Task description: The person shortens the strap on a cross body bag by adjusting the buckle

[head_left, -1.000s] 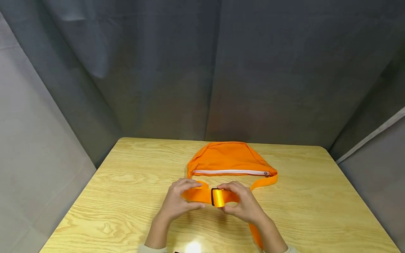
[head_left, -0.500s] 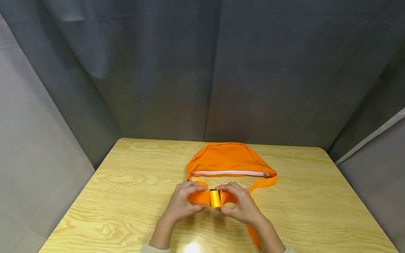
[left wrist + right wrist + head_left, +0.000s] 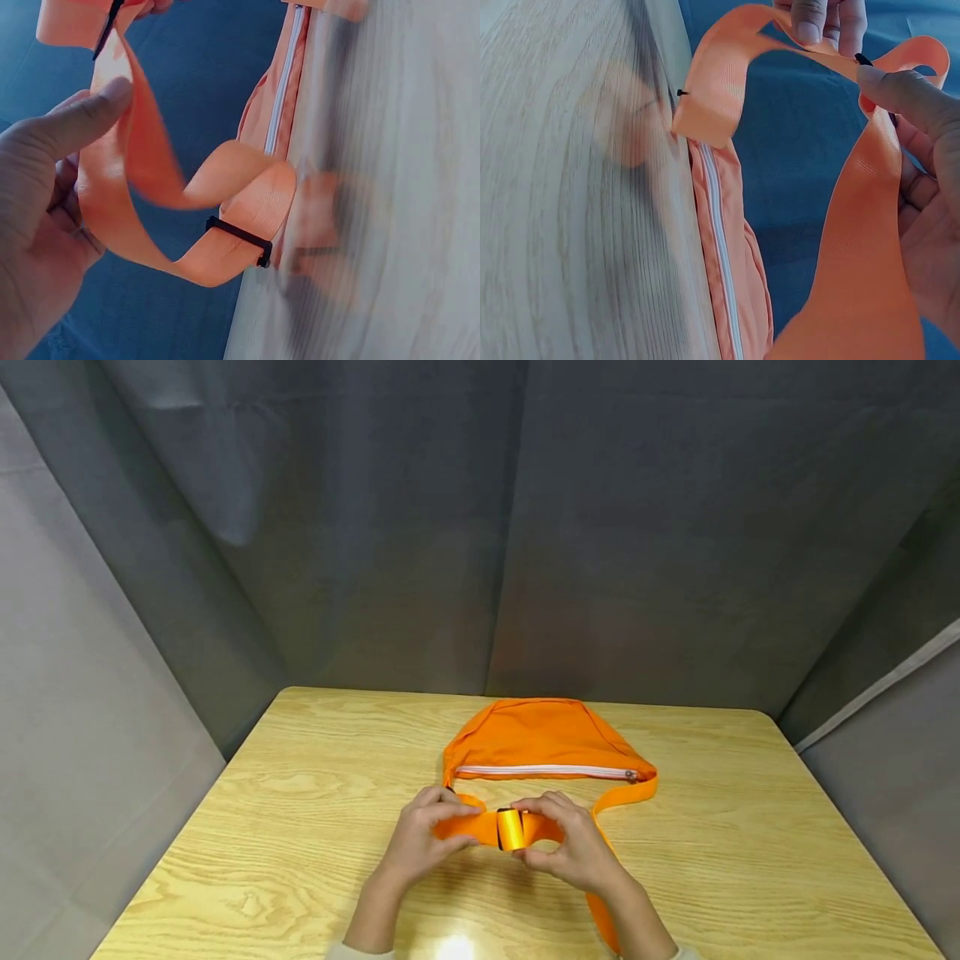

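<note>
- Orange webbing strap (glossy, so perhaps slippery) looks light and pliable; the flat stretches beside its black slider buckle seem the best hold.
- Left hand pinches the strap left of the buckle; right hand pinches it at the buckle's right.
- Waist bag lies beyond them, far on the table.

A fabric-screened booth is indicated: a wood-grain table is enclosed by a dark grey curtain at the far side and paler cloth panels left and right.
</note>
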{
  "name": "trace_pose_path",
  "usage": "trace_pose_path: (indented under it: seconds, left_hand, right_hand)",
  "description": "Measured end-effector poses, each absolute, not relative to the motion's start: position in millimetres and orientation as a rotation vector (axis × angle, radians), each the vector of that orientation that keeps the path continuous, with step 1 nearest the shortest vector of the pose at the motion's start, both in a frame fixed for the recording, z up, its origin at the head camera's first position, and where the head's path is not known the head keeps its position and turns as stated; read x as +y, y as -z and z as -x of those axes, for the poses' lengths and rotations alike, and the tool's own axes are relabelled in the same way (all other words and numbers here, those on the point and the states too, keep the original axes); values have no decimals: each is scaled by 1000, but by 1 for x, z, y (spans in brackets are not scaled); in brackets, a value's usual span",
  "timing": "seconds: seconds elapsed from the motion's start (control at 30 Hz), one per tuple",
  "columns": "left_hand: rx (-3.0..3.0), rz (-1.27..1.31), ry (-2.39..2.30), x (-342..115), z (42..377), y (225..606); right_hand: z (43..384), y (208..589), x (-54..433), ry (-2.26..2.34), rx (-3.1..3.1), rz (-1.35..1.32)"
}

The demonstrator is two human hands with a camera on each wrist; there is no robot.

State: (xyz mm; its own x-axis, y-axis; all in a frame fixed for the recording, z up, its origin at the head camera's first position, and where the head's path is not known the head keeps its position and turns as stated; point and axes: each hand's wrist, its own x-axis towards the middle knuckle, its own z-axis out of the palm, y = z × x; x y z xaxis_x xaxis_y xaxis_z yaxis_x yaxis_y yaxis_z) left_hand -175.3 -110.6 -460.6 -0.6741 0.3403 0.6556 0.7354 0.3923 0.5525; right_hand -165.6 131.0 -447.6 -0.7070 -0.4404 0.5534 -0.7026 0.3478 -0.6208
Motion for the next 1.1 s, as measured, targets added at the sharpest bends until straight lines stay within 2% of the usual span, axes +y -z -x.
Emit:
trace_pose_path:
  seconds: [0.63, 0.9, 1.1]
  left_hand:
    - [-2363, 900, 1385, -131, 173, 455]
    - [-2421, 899, 1477, -116, 175, 454]
    - [-2380, 970, 1495, -104, 166, 430]
  right_hand:
    - [166, 452, 141, -1278, -2308, -984]
    - [165, 452, 136, -1316, -2278, -1036]
    - [166, 451, 133, -1285, -2279, -1050]
